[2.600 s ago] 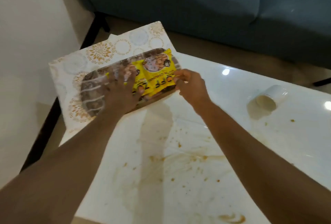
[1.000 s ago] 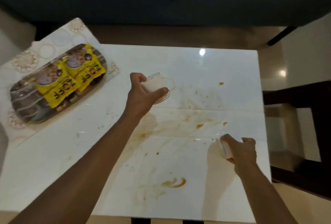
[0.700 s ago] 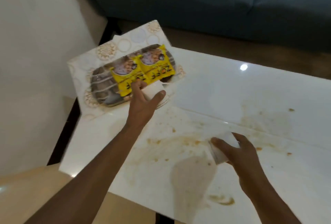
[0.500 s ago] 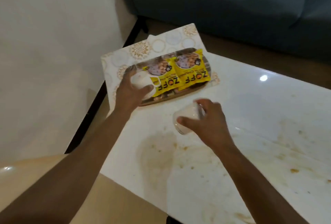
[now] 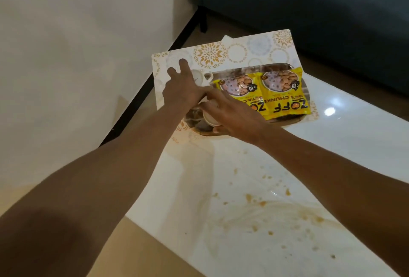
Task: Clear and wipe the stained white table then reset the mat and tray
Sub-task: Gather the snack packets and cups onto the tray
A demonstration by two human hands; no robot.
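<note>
A small white cup (image 5: 211, 116) is held in the curled fingers of the right hand (image 5: 234, 119), just over the near-left end of the dark oval tray (image 5: 287, 120). The left hand (image 5: 182, 87) is spread, fingers straight, nothing gripped; a second white cup (image 5: 198, 77) is seen just beyond its fingers, at the tray's far-left end, contact uncertain. Two yellow snack packets (image 5: 285, 95) lie in the tray, to the right of both hands. The tray is set on a white placemat with gold floral circles (image 5: 221, 55), which overhangs the far-left corner of the glossy white table (image 5: 354, 143). Judged progress: clearing nearly done, cups gathered onto the tray. Brown stains and crumbs (image 5: 265, 208) remain on the surface below the right forearm; no cloth is visible. Wiping and resetting mat and tray are left.
</note>
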